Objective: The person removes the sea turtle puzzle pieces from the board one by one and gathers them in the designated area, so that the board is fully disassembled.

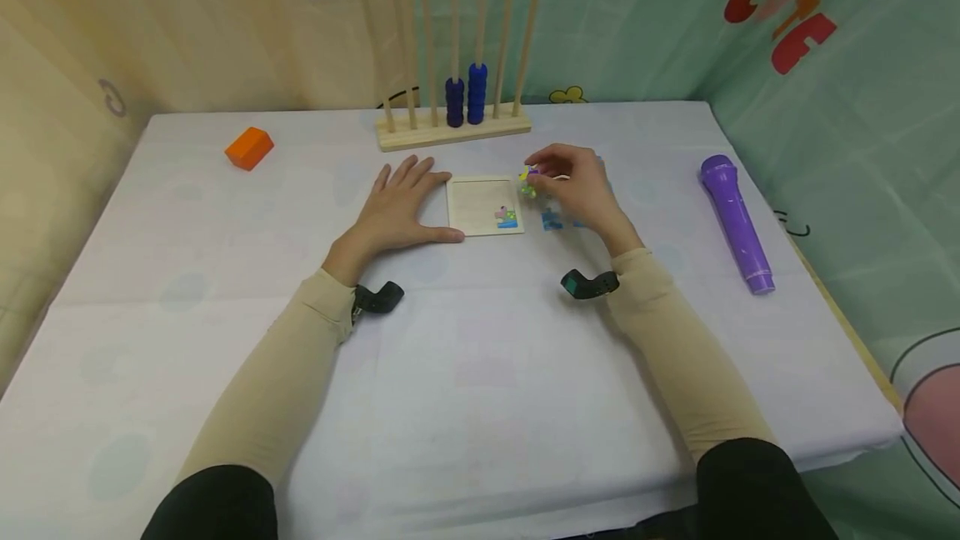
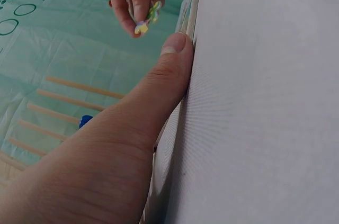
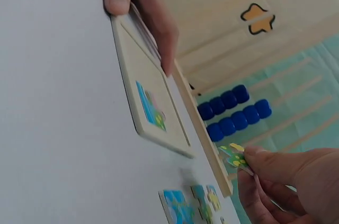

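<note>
A shallow wooden puzzle tray (image 1: 480, 193) lies on the table with one colourful puzzle piece (image 1: 507, 217) in its near right corner. My left hand (image 1: 401, 211) rests at the tray's left side, fingers spread, thumb at the near left corner and fingertips by the far left one. Between thumb and fingers my right hand (image 1: 573, 186) pinches a green and yellow puzzle piece (image 3: 233, 156), raised above the table at the tray's right edge. Under and beside that hand lie several loose pieces, among them a blue puzzle piece (image 3: 177, 206), partly hidden in the head view.
Behind the tray stands a wooden peg rack (image 1: 453, 133) with blue beads (image 1: 477, 94) on two of its upright rods. An orange block (image 1: 249, 148) sits at the far left. A purple microphone-shaped toy (image 1: 737, 223) lies near the right edge of the white-covered table (image 1: 480, 373).
</note>
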### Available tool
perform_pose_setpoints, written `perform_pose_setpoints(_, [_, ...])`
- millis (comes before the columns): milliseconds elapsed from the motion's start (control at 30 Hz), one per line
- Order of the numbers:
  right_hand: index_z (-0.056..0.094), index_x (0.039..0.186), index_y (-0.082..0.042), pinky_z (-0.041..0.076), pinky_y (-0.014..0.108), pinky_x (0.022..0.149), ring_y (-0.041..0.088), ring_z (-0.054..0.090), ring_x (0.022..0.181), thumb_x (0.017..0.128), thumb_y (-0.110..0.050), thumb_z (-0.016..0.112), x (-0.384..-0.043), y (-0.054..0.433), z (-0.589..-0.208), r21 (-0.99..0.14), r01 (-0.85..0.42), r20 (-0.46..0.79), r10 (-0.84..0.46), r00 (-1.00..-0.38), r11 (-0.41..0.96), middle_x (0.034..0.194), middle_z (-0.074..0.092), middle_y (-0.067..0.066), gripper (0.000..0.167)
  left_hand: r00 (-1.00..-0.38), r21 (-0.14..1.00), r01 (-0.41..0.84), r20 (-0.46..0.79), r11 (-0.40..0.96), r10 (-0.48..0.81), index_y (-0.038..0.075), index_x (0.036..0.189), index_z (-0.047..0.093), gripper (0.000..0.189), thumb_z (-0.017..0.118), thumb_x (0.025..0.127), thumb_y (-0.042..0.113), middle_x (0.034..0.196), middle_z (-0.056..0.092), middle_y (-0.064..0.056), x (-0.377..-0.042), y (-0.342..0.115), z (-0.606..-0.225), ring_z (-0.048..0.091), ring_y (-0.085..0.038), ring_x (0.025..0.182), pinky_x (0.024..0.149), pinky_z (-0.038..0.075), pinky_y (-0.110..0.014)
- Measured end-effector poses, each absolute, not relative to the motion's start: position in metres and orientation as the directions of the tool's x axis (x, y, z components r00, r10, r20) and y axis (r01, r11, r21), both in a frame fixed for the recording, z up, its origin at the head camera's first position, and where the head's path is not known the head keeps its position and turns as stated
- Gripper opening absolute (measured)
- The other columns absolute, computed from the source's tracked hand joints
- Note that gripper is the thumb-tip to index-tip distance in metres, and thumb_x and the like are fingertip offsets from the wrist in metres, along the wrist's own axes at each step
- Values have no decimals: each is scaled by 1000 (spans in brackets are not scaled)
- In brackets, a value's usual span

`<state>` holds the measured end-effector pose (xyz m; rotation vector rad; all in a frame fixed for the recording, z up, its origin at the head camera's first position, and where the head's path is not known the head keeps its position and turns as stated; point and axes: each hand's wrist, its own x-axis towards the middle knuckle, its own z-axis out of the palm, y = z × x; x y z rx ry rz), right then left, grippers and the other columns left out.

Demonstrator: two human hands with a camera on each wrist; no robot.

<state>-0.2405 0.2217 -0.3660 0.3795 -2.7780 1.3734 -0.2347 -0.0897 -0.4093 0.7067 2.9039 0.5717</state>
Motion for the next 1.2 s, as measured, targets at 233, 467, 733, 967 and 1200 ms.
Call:
perform_pose_setpoints(233, [76,124,-10,51,32,95,21,63,103,101,-19,74,-237,257,-375,-738,-119,142,-20,-990,664,113,71,11,25,-886,377,430,1,821,463,25,166,33,110,72,79,81,179,11,-6,-235,-91,-412,-2,-30,166,131,-8,-58])
perform_pose_setpoints(467, [77,119,-6,49,29,85,22,65,95,100,-15,74,-239,267,-386,-665,-126,175,-11,-985,736,106,74,13,22,-886,374,428,-4,823,463,24,166,32,111,72,79,81,179,11,-7,-235,-92,-411,-3,-31,166,131,-8,-58])
perform_pose_setpoints(733, [76,115,-1,44,30,80,27,63,91,101,-16,72,-238,268,-391,-599,-157,235,-15,-972,786,103,73,17,21,-884,380,432,-1,818,467,25,166,33,111,72,78,81,179,11,-6,-236,-91,-412,-2,-31,166,131,-8,-59])
perform_pose_setpoints(967, [76,116,-2,50,28,82,23,65,95,102,-21,71,-235,258,-389,-648,-212,275,-34,-961,732,106,75,15,24,-882,384,436,5,814,471,24,165,34,111,72,78,81,178,13,-7,-236,-91,-411,-1,-32,166,131,-7,-60])
perform_pose_setpoints(1200, [77,119,-8,55,31,91,20,66,103,101,-27,73,-229,230,-385,-756,-267,180,-202,-963,598,116,76,9,26,-884,381,433,2,817,467,24,165,34,111,73,79,81,178,12,-7,-234,-91,-410,-1,-32,166,131,-7,-60])
